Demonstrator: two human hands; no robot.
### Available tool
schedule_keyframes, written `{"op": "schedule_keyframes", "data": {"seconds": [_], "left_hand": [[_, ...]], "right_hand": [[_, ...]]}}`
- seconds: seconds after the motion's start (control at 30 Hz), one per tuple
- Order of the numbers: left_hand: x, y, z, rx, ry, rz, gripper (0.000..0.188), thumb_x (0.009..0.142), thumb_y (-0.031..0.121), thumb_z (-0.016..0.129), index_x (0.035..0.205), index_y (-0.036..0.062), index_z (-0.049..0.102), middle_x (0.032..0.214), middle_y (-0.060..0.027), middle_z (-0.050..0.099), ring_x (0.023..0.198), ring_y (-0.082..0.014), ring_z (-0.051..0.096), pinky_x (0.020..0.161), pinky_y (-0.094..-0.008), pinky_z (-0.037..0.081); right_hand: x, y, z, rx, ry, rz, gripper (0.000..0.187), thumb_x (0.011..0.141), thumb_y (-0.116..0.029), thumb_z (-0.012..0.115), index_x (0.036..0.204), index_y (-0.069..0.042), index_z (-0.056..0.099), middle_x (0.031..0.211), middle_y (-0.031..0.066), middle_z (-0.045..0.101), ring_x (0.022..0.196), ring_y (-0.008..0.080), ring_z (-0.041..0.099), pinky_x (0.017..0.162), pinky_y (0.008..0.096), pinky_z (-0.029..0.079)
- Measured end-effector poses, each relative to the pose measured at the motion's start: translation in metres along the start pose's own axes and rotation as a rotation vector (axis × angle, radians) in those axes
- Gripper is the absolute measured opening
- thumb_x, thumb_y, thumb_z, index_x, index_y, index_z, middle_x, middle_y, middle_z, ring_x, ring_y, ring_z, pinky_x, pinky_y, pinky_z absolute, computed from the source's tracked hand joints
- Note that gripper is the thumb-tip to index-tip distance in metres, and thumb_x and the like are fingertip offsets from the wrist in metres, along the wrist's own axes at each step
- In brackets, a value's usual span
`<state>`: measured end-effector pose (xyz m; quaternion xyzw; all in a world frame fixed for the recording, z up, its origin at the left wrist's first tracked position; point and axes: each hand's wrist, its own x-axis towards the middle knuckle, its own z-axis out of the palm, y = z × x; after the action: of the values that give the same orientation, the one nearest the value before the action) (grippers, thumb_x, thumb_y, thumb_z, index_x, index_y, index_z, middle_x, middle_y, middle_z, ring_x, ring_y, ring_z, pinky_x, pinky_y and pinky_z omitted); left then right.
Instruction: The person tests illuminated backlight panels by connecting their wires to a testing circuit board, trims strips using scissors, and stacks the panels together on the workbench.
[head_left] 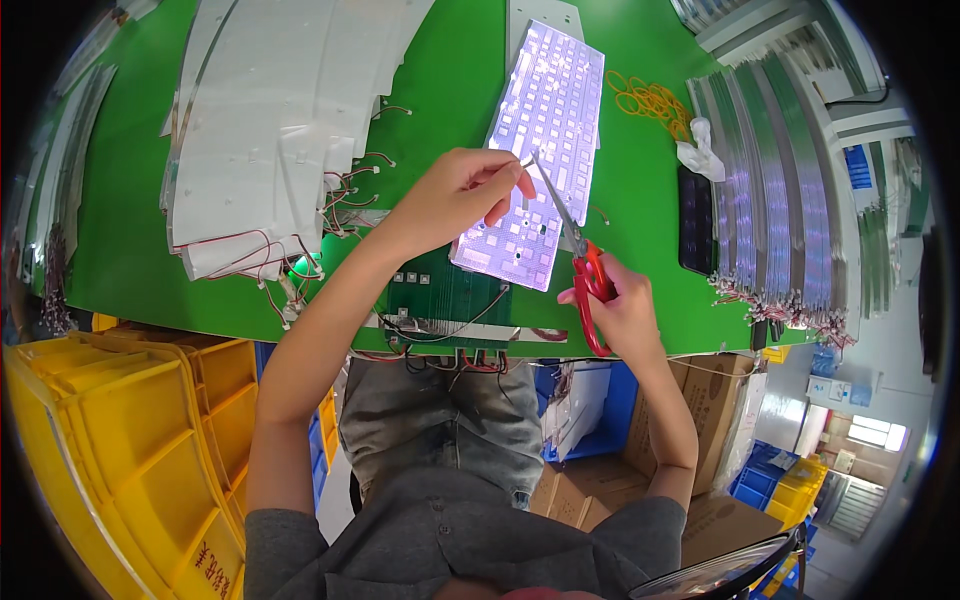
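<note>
A glowing white-violet keyboard backlight panel (530, 215) lies at a slant in front of me, lit all over with small square windows. My right hand (625, 310) is closed round the red handles of a pair of scissors (590, 290). Their blades point up and to the left across the panel. Over the panel's left edge, my left hand (465, 200) is closed in a pinch close to the blade tips. Whatever sits between its fingertips is too small to make out. Under the panel's near end lies a green circuit board (430, 300) with wires.
White flat sheets with wired connectors (270, 130) are stacked at left. To the right are yellow rubber bands (650, 105), a crumpled white wad (702, 150), a black phone-like slab (695, 220) and a row of upright panels (770, 180). Yellow crates (120, 440) stand below left.
</note>
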<state>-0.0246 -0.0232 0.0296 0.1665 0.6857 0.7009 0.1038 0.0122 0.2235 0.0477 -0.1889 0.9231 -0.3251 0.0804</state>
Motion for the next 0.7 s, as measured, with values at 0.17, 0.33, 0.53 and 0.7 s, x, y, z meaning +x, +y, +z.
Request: {"op": "schedule_keyframes", "data": {"seconds": [0.17,0.33,0.53,0.7], "left_hand": [[0.001,0.0,-0.001,-0.003,0.054,-0.018,0.028,0.094,0.02,0.04,0.088,-0.0007,0.058,0.057,0.001,0.045,0.051,-0.0049,0.042,0.049,-0.02,0.032],[0.001,0.003,-0.004,-0.076,0.176,-0.04,0.028,0.094,0.023,0.042,0.086,0.0028,0.06,0.058,-0.0001,0.047,0.054,-0.0036,0.041,0.048,-0.0206,0.032],[0.001,-0.002,-0.005,0.179,0.289,0.116,0.03,0.094,0.026,0.045,0.094,0.0025,0.063,0.074,0.002,0.049,0.069,-0.0044,0.042,0.064,-0.0205,0.034],[0.001,0.02,0.003,0.081,0.462,0.237,0.027,0.093,0.025,0.048,0.099,0.003,0.064,0.072,0.0053,0.044,0.066,-0.0038,0.036,0.061,-0.0197,0.029]], "right_hand": [[-0.001,0.018,-0.002,0.018,0.081,0.012,0.023,0.071,-0.009,0.071,0.084,0.003,0.057,0.057,0.0071,0.058,0.052,0.0092,0.054,0.052,0.0247,0.042],[-0.001,0.017,-0.014,-0.241,0.167,0.063,0.038,0.066,-0.03,0.077,0.085,-0.002,0.06,0.061,0.0075,0.056,0.05,0.0226,0.051,0.051,0.032,0.042],[-0.005,0.033,-0.023,-0.403,0.142,-0.002,0.05,0.066,-0.04,0.075,0.097,-0.005,0.057,0.084,0.0097,0.062,0.075,0.0293,0.061,0.064,0.0378,0.049],[0.001,0.048,-0.033,-0.411,0.163,-0.047,0.052,0.065,-0.041,0.075,0.094,-0.004,0.053,0.09,0.0117,0.059,0.079,0.0303,0.06,0.065,0.0387,0.049]]}}
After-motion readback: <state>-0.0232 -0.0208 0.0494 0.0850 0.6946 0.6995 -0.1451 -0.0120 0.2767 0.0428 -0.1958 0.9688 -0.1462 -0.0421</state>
